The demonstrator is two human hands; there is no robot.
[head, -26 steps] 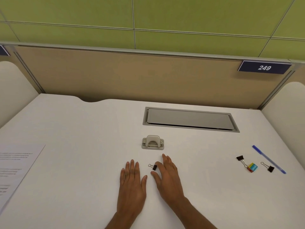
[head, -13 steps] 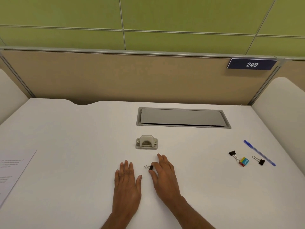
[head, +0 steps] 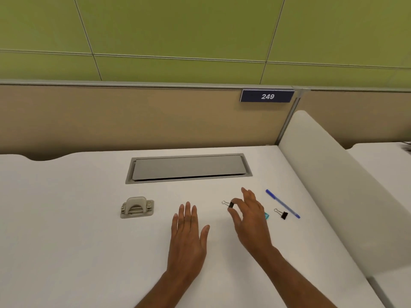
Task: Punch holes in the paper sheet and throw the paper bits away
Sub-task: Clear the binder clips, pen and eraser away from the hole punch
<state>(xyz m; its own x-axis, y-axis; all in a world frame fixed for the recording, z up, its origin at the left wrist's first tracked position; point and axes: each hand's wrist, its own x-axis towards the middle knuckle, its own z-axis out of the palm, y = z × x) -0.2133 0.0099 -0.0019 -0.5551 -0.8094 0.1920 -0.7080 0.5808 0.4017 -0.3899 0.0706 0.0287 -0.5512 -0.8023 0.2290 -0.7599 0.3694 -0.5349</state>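
Observation:
A beige hole punch [head: 137, 207] stands on the white desk [head: 66, 230], left of both hands. My left hand [head: 189, 236] lies flat on the desk, palm down, fingers apart, holding nothing. My right hand [head: 249, 216] is raised a little to the right of it and pinches a small black binder clip [head: 229, 204] between thumb and forefinger. The paper sheet is out of view.
A blue pen [head: 282, 203], a second black binder clip [head: 282, 214] and a teal item [head: 266, 216] half hidden by my right hand lie at the right. A grey cable flap [head: 189, 167] sits at the back. A white divider [head: 333, 185] borders the desk's right side.
The view has swung right, so the paper sheet at the left has left the frame. My right hand has picked up the small binder clip and carried it right towards the pen.

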